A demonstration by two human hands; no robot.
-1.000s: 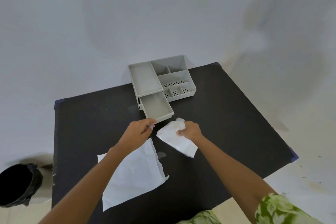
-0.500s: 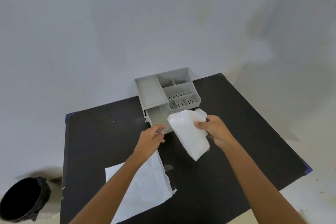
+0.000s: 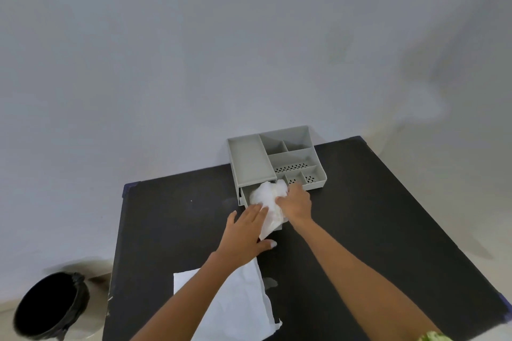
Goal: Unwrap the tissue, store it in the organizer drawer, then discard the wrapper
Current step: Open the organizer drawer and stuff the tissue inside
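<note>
A grey organizer stands at the table's far edge with its lower drawer pulled out toward me. The white tissue lies bunched across the open drawer, one end hanging over the drawer's front. My right hand grips the tissue from the right and presses it down. With fingers spread, my left hand lies flat on the tissue's near end at the drawer front. The flat white wrapper rests on the table near me, partly under my left forearm.
The black table runs from the white wall to me. A black bin stands on the floor at the lower left, beside the table. The organizer's top has several open compartments, some with perforated floors.
My right hand carried the tissue from mid-air forward and down into the open drawer. My left hand opened and moved forward onto the tissue. The wrapper stayed put.
</note>
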